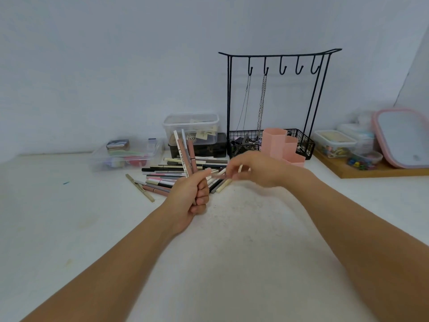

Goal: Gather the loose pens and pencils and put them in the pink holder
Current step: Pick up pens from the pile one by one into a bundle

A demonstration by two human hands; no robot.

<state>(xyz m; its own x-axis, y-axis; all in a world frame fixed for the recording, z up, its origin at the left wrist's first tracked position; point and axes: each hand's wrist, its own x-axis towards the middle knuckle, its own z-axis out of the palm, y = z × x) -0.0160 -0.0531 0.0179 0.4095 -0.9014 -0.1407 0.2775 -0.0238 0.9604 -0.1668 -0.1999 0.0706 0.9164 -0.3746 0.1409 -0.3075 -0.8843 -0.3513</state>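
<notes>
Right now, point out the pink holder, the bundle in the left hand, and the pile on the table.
pink holder (275,141), head view: front wall of its tallest section.
bundle (184,154), head view: upper shafts above the left hand (192,201).
pile (162,176), head view: middle of the loose heap.

A home dressing table: jewellery stand (276,101) hung with chains, pink-rimmed mirror (404,138), clear storage boxes (190,126).

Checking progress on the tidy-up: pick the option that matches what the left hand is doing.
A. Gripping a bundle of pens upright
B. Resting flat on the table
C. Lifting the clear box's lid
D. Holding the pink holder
A: the left hand is closed around a bundle of pens pointing upward, above the pile on the table.
</notes>
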